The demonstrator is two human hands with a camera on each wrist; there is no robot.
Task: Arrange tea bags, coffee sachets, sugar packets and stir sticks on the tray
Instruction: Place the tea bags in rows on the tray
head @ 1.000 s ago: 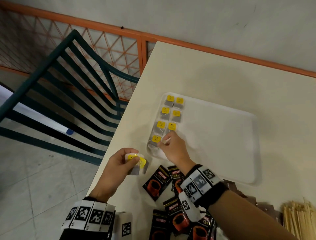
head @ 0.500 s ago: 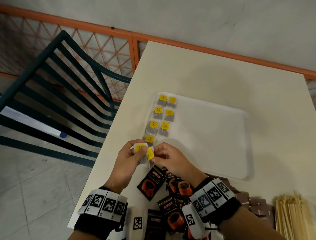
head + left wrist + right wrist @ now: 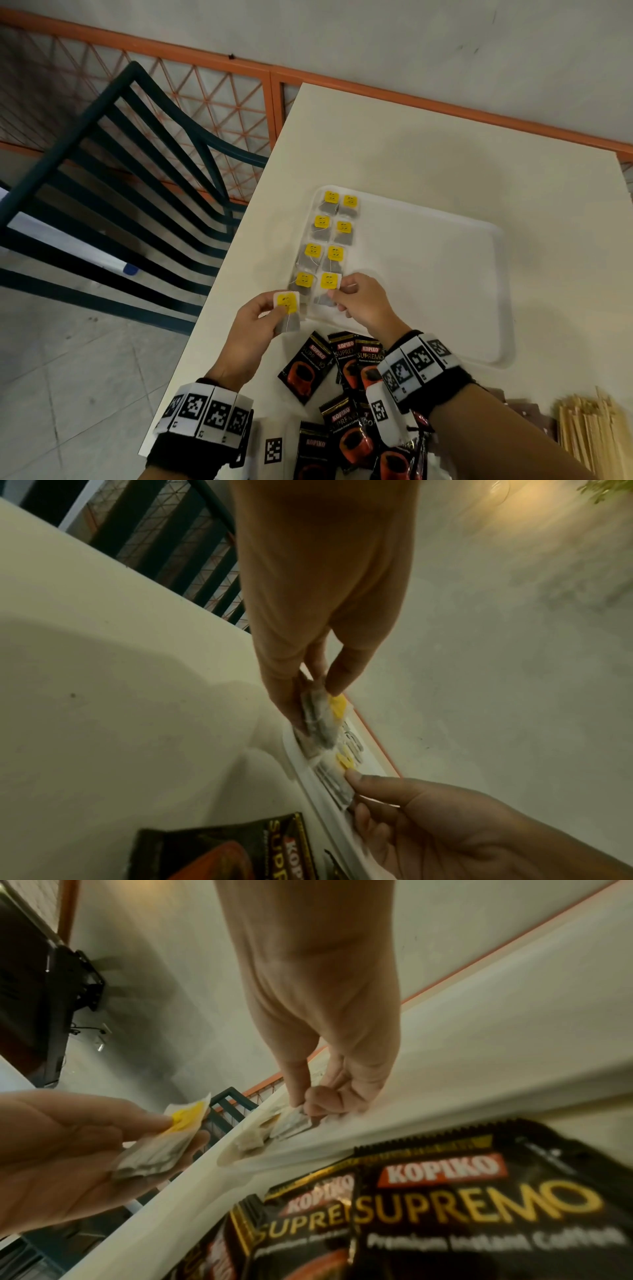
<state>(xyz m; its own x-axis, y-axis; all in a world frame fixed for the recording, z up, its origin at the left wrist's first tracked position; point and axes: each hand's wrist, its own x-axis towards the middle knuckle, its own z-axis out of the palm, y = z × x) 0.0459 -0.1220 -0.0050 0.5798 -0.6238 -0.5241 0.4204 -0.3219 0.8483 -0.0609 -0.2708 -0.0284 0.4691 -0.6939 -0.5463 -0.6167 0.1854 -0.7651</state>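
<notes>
Since half a second ago the right hand has carried a pinched tea bag to the tray's near-left corner — completing the fourth pair; next, release it and take the bag the left hand pinches.

I see a white tray lying flat near the worktop's left edge, seven yellow-tagged tea bags in two columns along its left side. An eighth tea bag sits at the tray's near left corner; a ninth tea bag is held just off that corner. Black Kopiko coffee sachets are heaped at the near edge, pale stir sticks at the near right.
</notes>
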